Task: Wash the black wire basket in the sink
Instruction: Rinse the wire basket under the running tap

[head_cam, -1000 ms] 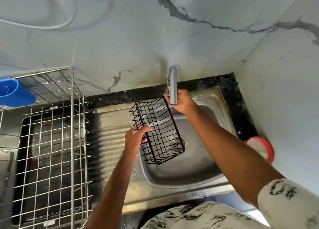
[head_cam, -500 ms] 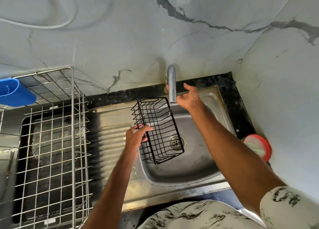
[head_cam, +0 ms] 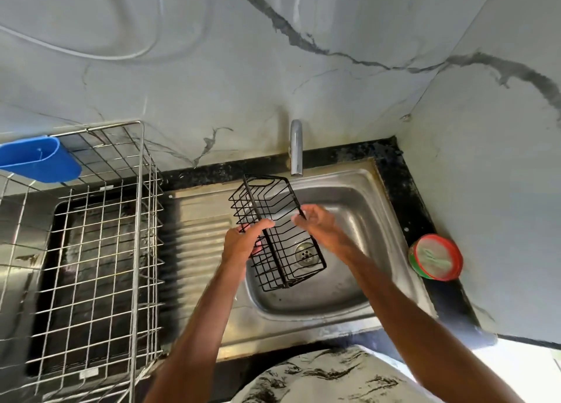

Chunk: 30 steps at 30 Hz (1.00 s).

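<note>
Fingers (head_cam: pixel 264 225) of left hand (head_cam: pixel 243 244) curled round left long rim of black wire basket (head_cam: pixel 273 250). Basket held tilted over left side of sink (head_cam: pixel 303 323) bowl, just below tap (head_cam: pixel 296 147) at back edge. Right hand (head_cam: pixel 318 225) fingers (head_cam: pixel 299 219) loosely curled at right rim; blurred, can't tell if gripping.

I am finding open sink bowl (head_cam: pixel 364 208) right of the basket (head_cam: pixel 274 229) | tap (head_cam: pixel 296 150) overhanging behind it | rack (head_cam: pixel 100 250) crowding leftward

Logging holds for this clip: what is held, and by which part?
Black wire basket: left hand grips its left long side midway; right hand meets the right rim, grip too blurred to tell.
</note>
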Motion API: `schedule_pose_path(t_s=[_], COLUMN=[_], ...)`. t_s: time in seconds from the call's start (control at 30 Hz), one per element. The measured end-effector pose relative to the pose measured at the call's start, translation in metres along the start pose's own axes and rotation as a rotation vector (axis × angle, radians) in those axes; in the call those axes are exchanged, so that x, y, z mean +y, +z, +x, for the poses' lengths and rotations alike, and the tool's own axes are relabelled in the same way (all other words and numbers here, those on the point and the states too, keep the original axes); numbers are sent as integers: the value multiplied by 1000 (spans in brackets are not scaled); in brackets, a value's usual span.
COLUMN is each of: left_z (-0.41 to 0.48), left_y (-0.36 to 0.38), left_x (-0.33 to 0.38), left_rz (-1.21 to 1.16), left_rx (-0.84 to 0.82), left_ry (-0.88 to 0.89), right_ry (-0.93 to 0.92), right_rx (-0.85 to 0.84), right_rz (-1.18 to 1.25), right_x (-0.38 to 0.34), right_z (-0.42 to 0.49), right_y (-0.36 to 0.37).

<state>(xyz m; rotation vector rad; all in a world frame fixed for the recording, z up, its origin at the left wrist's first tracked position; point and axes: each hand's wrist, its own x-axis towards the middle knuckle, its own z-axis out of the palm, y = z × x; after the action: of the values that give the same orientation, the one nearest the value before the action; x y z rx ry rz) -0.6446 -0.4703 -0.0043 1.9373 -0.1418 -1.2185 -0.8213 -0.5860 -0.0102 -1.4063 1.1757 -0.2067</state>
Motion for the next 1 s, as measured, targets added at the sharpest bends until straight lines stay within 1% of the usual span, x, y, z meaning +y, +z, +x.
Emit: schedule_pose_path(t_s=[0.07,0.2,0.37,0.43,0.5,0.53,0.6,0.63,0.77,0.87,0.93,1.0], left_z=[-13,-35,-64,-74,-84,-87,-91,-93,-98,-105,-111,-118], left_y=[1,3,6,8,11,14,18,19,17,17,16,16], left_x=[1,-2,4,8,12,12,13,13,14,14,13,10], left_rz=[47,64,56,70,62,45,5,-5,34,31,30,27], left_rx=[-20,-34,-24,-34,-54,-78,-107,-115,-189,-240,-237,-217], left_ry=[2,8,14,30,65,91,141,149,142,189,217,246], right_ry=[-91,-147,-113,-119,-114,-101,-59,-49,-62,-73,-85,-84], right_rx=[-34,-152,-210,-276,-307,-283,-165,-93,88,277,322,307], right_rz=[-90,-75,-45,-71,-3,80,197,189,95,40,31,68], right_x=[4,-9,-23,-26,-27,-29,-32,-33,-29,-25,-24,-20], right_z=[-22,-58,-88,-96,-103,-106,-111,-113,-111,-106,-104,-102], right_y=[11,20,8,3,5,7,9,8,-1,-7,-13,-21])
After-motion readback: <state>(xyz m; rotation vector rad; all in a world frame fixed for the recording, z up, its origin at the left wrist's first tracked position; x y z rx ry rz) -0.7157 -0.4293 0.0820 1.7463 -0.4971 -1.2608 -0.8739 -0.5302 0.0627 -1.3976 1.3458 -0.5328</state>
